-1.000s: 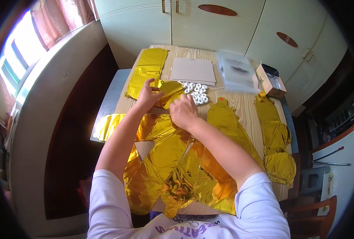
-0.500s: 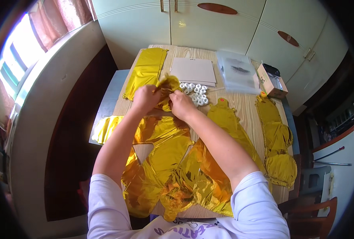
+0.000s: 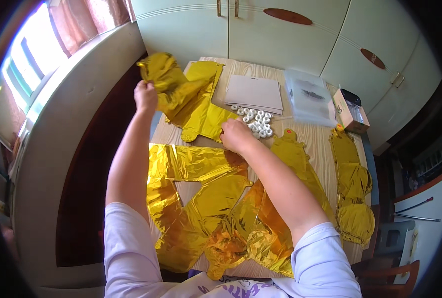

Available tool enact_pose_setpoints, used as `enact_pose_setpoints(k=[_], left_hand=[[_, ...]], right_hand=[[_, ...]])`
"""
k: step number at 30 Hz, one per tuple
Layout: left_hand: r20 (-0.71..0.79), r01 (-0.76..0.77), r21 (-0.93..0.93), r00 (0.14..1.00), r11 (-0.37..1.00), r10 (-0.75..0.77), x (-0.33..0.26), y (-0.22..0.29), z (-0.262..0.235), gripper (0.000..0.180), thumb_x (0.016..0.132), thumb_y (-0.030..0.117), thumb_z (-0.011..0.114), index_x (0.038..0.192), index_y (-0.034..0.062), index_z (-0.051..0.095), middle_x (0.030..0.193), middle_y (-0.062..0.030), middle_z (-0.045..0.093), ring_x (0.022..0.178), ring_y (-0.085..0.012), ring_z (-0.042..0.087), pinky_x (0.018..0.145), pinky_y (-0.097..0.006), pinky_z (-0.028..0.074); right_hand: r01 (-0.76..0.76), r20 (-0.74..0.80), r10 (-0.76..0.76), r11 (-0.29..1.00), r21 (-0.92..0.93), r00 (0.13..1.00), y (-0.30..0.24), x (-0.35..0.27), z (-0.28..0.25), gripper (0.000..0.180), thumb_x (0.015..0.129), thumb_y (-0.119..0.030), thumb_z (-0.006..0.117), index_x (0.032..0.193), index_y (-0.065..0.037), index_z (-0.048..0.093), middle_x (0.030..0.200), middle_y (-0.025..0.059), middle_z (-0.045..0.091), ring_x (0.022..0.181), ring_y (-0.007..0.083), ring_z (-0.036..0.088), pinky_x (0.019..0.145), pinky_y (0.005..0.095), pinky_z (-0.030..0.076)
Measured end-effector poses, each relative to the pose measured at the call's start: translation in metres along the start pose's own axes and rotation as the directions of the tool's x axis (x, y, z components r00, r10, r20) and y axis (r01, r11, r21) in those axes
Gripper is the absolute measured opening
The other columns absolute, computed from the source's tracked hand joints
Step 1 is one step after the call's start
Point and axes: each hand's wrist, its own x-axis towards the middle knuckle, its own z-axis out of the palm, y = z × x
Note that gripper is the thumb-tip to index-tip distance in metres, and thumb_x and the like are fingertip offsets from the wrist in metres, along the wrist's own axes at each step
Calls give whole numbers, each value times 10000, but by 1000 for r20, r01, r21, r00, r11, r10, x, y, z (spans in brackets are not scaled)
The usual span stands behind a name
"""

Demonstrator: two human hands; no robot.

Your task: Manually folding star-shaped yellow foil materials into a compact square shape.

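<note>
Holding a gold foil balloon (image 3: 173, 102) | your left hand (image 3: 145, 96) and right hand (image 3: 238, 135) pinching its edges | likely light, slippery; grip seams

In the upper left, the left hand (image 3: 146, 97) pinches one end of a flat gold foil balloon (image 3: 187, 102). The right hand (image 3: 237, 135), in the middle, holds its other end. Small white rings (image 3: 261, 123) sit just beyond that hand. Gray cards (image 3: 254, 90) lie above them. More shiny gold balloons (image 3: 216, 196) cover the lower middle. At the upper right are clear plastic bags (image 3: 308, 97) and a small open box (image 3: 351, 113).
</note>
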Motion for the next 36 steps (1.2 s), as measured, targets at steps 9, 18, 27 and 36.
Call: enact_pose_setpoints(k=[9,18,27,36], left_hand=[[-508,215,229,859,949,-72,135,-10,-183,473,981,399,504,1028,-30,698,1032,-255,727,1022,-414,694,916,-492,513],[-203,-406,169,877,898,435,40,103,-241,321,1027,302,574,1108,10,681,860,-139,666,781,-252,630,697,-390,502],[398,-620,-183,663,763,634,-241,219,-214,275,903,-26,620,1168,44,638,765,-134,657,632,-286,662,575,-375,517],[417,-718,-606,78,341,906,-427,231,-139,405,845,206,684,1205,29,629,806,-9,614,654,-176,636,696,-341,528]], right_hand=[[-58,27,59,998,-32,998,2,-3,-1,306,877,-263,696,996,16,741,1082,208,704,1085,390,649,948,448,530],[-41,-91,53,991,124,994,-1,-8,-3,342,890,-191,635,1171,-8,702,1252,199,662,1167,366,624,1016,440,501],[313,-291,-182,800,511,939,-43,-190,-144,982,763,-226,873,1554,-74,312,1350,167,542,1022,274,618,948,401,518],[-193,187,-53,-151,969,981,49,-384,-123,878,843,-146,695,1587,-28,244,1429,158,523,1289,237,566,1038,411,497]])
